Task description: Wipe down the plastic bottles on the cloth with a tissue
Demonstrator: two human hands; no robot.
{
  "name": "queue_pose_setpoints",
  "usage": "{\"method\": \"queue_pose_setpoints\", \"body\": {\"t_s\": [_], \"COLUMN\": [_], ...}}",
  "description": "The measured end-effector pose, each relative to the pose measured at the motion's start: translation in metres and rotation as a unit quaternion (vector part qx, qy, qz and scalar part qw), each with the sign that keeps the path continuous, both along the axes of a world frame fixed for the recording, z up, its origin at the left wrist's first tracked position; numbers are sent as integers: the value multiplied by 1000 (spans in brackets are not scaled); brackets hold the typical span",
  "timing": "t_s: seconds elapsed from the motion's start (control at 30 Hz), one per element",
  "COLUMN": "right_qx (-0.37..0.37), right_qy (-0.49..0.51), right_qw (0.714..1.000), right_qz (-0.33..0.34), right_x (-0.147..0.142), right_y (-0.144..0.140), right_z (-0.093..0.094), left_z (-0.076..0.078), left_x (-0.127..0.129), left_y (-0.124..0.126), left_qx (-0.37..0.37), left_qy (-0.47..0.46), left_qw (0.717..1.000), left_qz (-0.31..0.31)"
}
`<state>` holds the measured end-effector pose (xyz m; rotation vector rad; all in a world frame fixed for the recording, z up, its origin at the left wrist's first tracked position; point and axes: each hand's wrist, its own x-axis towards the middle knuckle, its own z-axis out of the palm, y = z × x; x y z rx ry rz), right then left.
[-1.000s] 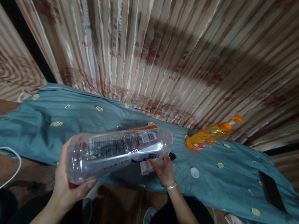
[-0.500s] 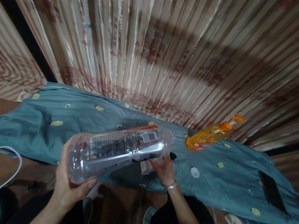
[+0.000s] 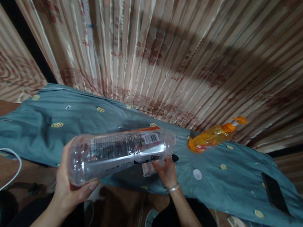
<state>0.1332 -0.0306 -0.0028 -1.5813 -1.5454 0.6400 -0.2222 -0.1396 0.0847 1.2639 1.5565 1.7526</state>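
A large clear plastic bottle [image 3: 122, 153] with a silver and orange label lies tilted across the view, its neck end to the upper right. My left hand [image 3: 71, 181] is wrapped round its base, thumb on the near side. Close to the neck end, my right hand [image 3: 167, 173] has its fingers bent in against the bottle's underside, partly hidden behind it; what they hold cannot be made out. A pale, crumpled piece of cloth or paper [image 3: 149, 170] shows just left of those fingers, below the bottle. Beyond them is a small black object [image 3: 174, 158].
A teal patterned cloth [image 3: 81, 118] covers the table. On it are an orange pump bottle [image 3: 207, 138], a white round cap [image 3: 197, 174] and a black phone [image 3: 275, 193]. A pleated curtain [image 3: 161, 53] stands behind. A white cable [image 3: 18, 165] loops at the left.
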Motion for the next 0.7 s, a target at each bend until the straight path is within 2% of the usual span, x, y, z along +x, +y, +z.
{"method": "queue_pose_setpoints", "body": {"t_s": [0.1, 0.3, 0.7], "right_qx": [4, -17, -13], "right_qy": [4, 7, 5], "right_qw": [1000, 1000, 1000], "right_qz": [1, 7, -3], "right_x": [0, -1, -2], "right_y": [0, 1, 1], "right_z": [2, 1, -5], "left_z": [-1, -2, -3], "left_x": [-1, -2, 1], "left_y": [-1, -4, -1], "left_qx": [-11, -33, -30], "left_qy": [-26, -47, -57], "left_qw": [999, 998, 998], "left_qz": [-27, -36, -12]}}
